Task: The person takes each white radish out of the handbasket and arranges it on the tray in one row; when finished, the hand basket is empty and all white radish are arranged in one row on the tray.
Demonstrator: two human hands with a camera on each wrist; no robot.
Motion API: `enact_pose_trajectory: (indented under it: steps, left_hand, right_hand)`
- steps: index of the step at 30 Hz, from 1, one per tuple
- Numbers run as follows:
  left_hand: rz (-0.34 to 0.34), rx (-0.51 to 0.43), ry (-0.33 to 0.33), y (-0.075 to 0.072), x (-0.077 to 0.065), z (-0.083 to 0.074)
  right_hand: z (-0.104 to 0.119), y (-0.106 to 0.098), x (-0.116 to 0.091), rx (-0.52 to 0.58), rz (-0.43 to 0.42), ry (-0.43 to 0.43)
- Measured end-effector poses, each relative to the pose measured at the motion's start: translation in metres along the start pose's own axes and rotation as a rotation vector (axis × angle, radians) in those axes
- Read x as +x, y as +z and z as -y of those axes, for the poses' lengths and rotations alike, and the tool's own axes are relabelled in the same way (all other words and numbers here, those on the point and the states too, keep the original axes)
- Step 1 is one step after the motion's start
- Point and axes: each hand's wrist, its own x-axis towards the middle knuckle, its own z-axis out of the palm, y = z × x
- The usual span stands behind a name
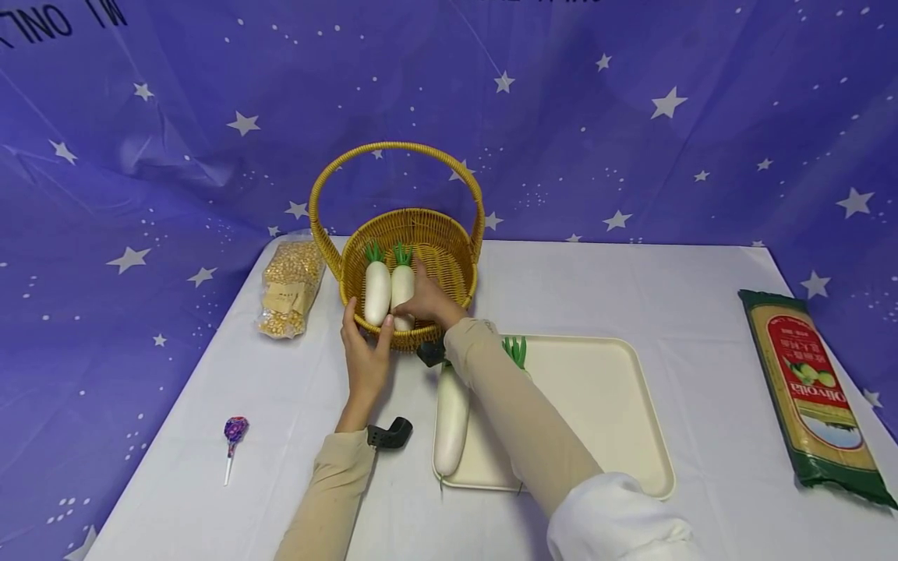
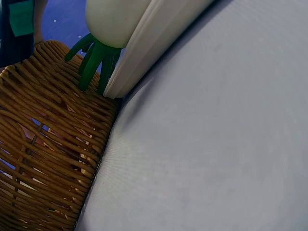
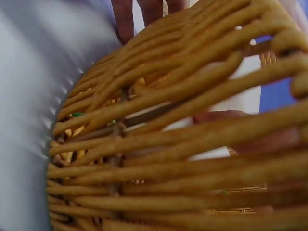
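Observation:
A yellow wicker basket (image 1: 424,226) with a tall hoop handle holds two white radishes with green tops, side by side. My right hand (image 1: 429,300) reaches inside and grips the right-hand radish (image 1: 403,287); the left-hand radish (image 1: 377,292) lies next to it. At the basket's front left, my left hand (image 1: 366,366) holds the rim and wall, its thumb close to the radishes' lower ends. In the right wrist view, fingers (image 3: 151,12) lie along the woven wall (image 3: 159,96). Below the basket, a larger radish (image 1: 451,425) lies along the tray's left edge.
The cream tray (image 1: 596,405) sits right of centre, and green leaves (image 1: 515,351) show beyond my right sleeve. A bag of corn kernels (image 1: 291,284) lies left of the basket, a lollipop (image 1: 235,432) nearer me. A green-ended pasta packet (image 1: 814,389) lies far right.

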Motion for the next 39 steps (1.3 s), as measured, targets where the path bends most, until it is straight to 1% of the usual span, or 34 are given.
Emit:
enact_pose_trajectory:
  steps: [3, 7, 15, 21, 26, 31, 33, 37, 39]
  left_hand:
    - [-0.003, -0.002, 0.000, 0.000, 0.000, 0.000]
    - [-0.006, 0.000, 0.001, 0.001, 0.001, 0.001]
    - [-0.025, 0.011, 0.012, 0.002, 0.000, 0.002]
    - [-0.017, 0.010, 0.000, 0.003, -0.001, 0.001]
    - [-0.011, 0.007, 0.005, 0.003, 0.000, 0.001]
    - [-0.006, 0.009, 0.003, 0.002, 0.000, 0.001]
    - [-0.005, 0.011, -0.001, 0.002, 0.000, 0.001]
    - [-0.002, 0.009, -0.005, 0.001, 0.000, 0.001]
    - [0.001, 0.006, -0.007, 0.001, 0.000, 0.001]
  right_hand:
    - [-0.001, 0.000, 0.002, 0.011, 0.007, -0.009]
    - [-0.002, -0.002, 0.002, 0.062, 0.029, -0.013]
    - [-0.006, -0.008, 0.000, 0.233, 0.057, -0.014]
    - [-0.008, -0.013, 0.000, 0.303, 0.119, -0.005]
    - [-0.009, -0.016, 0.002, 0.366, 0.185, -0.010]
    - [-0.009, -0.019, 0.003, 0.480, 0.256, -0.049]
    - [-0.009, -0.019, 0.003, 0.505, 0.278, -0.068]
    - [-0.009, -0.021, 0.002, 0.563, 0.301, -0.086]
    - [-0.010, -0.022, 0.002, 0.614, 0.310, -0.092]
